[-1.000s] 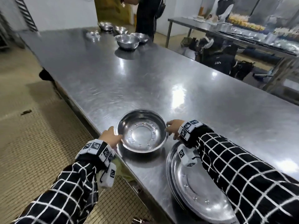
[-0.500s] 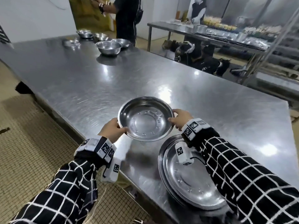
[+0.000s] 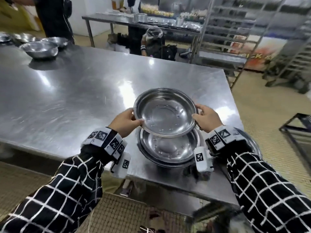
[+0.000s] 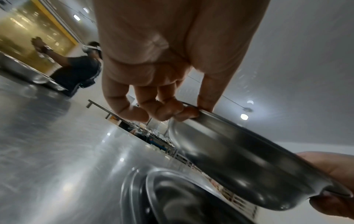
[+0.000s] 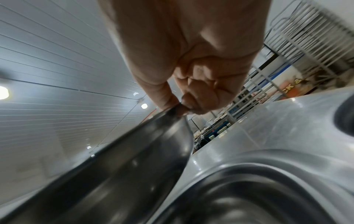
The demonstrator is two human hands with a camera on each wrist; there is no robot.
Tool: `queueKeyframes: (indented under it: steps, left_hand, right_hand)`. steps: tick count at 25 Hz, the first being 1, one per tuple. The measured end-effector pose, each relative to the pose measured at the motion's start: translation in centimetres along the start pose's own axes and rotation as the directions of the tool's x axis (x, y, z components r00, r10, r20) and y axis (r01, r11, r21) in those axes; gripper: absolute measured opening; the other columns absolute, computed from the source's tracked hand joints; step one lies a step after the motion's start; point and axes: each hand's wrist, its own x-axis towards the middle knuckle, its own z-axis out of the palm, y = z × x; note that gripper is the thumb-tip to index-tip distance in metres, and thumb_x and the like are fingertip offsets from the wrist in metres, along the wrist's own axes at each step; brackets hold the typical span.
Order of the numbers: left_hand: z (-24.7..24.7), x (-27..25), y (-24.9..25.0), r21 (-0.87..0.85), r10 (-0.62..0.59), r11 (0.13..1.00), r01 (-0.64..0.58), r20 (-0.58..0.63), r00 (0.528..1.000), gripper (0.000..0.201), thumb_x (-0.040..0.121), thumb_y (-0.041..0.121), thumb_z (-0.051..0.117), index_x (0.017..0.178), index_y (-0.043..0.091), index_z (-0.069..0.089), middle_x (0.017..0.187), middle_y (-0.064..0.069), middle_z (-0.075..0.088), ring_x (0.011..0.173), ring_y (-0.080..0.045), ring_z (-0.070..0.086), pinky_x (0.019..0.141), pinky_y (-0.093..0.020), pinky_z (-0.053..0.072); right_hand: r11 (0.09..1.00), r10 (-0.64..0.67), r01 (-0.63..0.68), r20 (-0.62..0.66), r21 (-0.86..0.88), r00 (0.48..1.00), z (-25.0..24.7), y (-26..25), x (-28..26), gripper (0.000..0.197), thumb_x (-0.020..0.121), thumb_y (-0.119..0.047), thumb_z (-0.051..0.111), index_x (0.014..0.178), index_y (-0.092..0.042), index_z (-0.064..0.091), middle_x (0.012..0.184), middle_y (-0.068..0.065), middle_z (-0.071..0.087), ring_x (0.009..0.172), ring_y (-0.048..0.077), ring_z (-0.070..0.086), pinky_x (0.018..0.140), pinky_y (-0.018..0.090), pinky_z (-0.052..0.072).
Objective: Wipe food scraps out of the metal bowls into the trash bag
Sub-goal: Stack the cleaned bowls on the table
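step in hand, as judged: stacking. the metal bowl (image 3: 165,113) is held in the air by both hands, directly above the stack of bowls (image 3: 168,148) that sits at the near edge of the counter (image 3: 75,91). its inside shows no scraps, so it appears wiped and ready to nest. the trash bag cannot be made out in any view.

bowl attitude: tilted, near rim lower and close over the top bowl of the stack; from the left wrist view a gap shows between the two, so they are apart.

left hand (image 3: 125,121): pinches the left rim, thumb over the lip and fingers (image 4: 166,110) curled under it. right hand (image 3: 207,119): pinches the right rim in the same manner, thumb on top, fingers (image 5: 199,104) bunched beneath the lip. both wrists are raised above the counter, forearms converging on the bowl from either side, sleeves clear of the stack.

next move, as judged: level the bowl, centre it over the stack, lower it until it seats, then release both rims. thin steel on steel is slippery; an off-centre drop may leave it skewed on the stack.

further unwiped work is likely at the far bowls (image 3: 41,49) on the left of the counter; their contents cannot be told.
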Motion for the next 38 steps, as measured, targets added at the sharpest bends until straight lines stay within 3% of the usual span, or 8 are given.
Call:
queueKeyframes:
  steps: [3, 12, 16, 21, 24, 28, 33, 38]
  left_hand:
    - [2.5, -0.9, -0.3, 0.116, -0.010, 0.993, 0.001, 0.084, 0.996, 0.036, 0.083, 0.035, 0.067, 0.114, 0.019, 0.057, 0.098, -0.001, 0.069, 0.092, -0.018, 0.065, 0.089, -0.042, 0.051]
    - [4.5, -3.1, -1.4, 0.419, -0.110, 0.907, 0.032, 0.164, 0.980, 0.031, 0.086, 0.025, 0.057, 0.113, 0.011, 0.055, 0.100, -0.010, 0.067, 0.094, -0.027, 0.062, 0.077, -0.035, 0.050]
    - [5.0, -3.4, -1.4, 0.480, -0.144, 0.875, 0.059, 0.142, 0.979, 0.042, 0.089, 0.026, 0.054, 0.126, 0.010, 0.045, 0.090, -0.007, 0.063, 0.079, -0.022, 0.058, 0.060, -0.027, 0.042]
    - [6.8, -5.0, 1.8, 0.448, -0.031, 0.894, -0.011, 0.085, 0.996, 0.051, 0.093, 0.033, 0.049, 0.140, 0.019, 0.036, 0.106, -0.009, 0.066, 0.098, -0.029, 0.060, 0.088, -0.039, 0.048]
    - [10.5, -6.3, 5.7, 0.328, 0.047, 0.939, -0.104, 0.176, 0.983, 0.048, 0.093, 0.033, 0.049, 0.139, 0.024, 0.039, 0.088, -0.001, 0.062, 0.090, -0.021, 0.059, 0.084, -0.034, 0.047]
    - [17.7, -7.0, 9.3, 0.304, 0.062, 0.939, -0.162, 0.313, 0.948, 0.043, 0.095, 0.037, 0.049, 0.136, 0.026, 0.043, 0.105, -0.004, 0.065, 0.095, -0.018, 0.058, 0.077, -0.027, 0.043]
    - [27.4, -5.3, 11.1, -0.022, -0.122, 0.990, 0.140, 0.365, 0.923, 0.030, 0.096, 0.030, 0.049, 0.124, 0.019, 0.051, 0.102, -0.005, 0.062, 0.058, -0.017, 0.060, 0.053, -0.026, 0.048]
    - [31.8, -2.5, 12.0, -0.092, -0.292, 0.942, 0.323, 0.252, 0.923, 0.035, 0.089, 0.035, 0.055, 0.113, 0.013, 0.041, 0.100, -0.012, 0.062, 0.079, -0.029, 0.065, 0.071, -0.041, 0.057]
  right_hand:
    - [0.998, 0.064, -0.064, 0.003, -0.008, 0.998, -0.5, 2.5, -3.4, 0.036, 0.088, -0.012, 0.055, 0.123, -0.018, 0.057, 0.067, -0.008, 0.052, 0.054, 0.007, 0.046, 0.047, 0.017, 0.035]
    - [0.945, 0.154, -0.132, 0.049, -0.298, 0.987, 2.3, 5.1, -7.3, 0.008, 0.086, -0.019, 0.056, 0.082, -0.013, 0.053, 0.071, -0.001, 0.051, 0.069, 0.017, 0.050, 0.053, 0.024, 0.032]
    - [0.931, 0.167, -0.151, 0.019, -0.331, 0.986, 2.8, 4.9, -7.8, 0.010, 0.088, -0.025, 0.056, 0.090, -0.014, 0.057, 0.082, 0.003, 0.057, 0.079, 0.023, 0.056, 0.062, 0.025, 0.037]
    - [0.980, 0.198, -0.200, -0.166, 0.005, 0.966, 1.1, 6.7, -9.5, 0.034, 0.094, -0.020, 0.050, 0.127, -0.015, 0.055, 0.107, 0.009, 0.065, 0.090, 0.021, 0.060, 0.074, 0.020, 0.040]
    - [0.952, 0.304, -0.274, -0.309, 0.137, 0.901, -1.1, 9.7, -11.2, 0.031, 0.094, -0.018, 0.048, 0.124, -0.017, 0.054, 0.101, 0.006, 0.064, 0.082, 0.019, 0.054, 0.074, 0.024, 0.040]
    - [0.896, 0.442, -0.359, -0.440, 0.262, 0.782, -4.2, 15.2, -12.5, 0.027, 0.091, -0.017, 0.052, 0.118, -0.015, 0.056, 0.106, 0.012, 0.065, 0.092, 0.028, 0.058, 0.078, 0.030, 0.043]
    - [0.789, 0.606, -0.493, -0.326, 0.367, 0.726, -8.4, 22.4, -10.7, 0.027, 0.093, -0.026, 0.048, 0.118, -0.017, 0.053, 0.095, 0.008, 0.064, 0.081, 0.031, 0.063, 0.074, 0.041, 0.054]
    - [0.735, 0.624, -0.536, -0.106, 0.415, 0.774, -11.3, 25.9, -7.7, 0.027, 0.099, -0.033, 0.039, 0.120, -0.017, 0.043, 0.088, 0.008, 0.060, 0.057, 0.021, 0.055, 0.046, 0.028, 0.044]
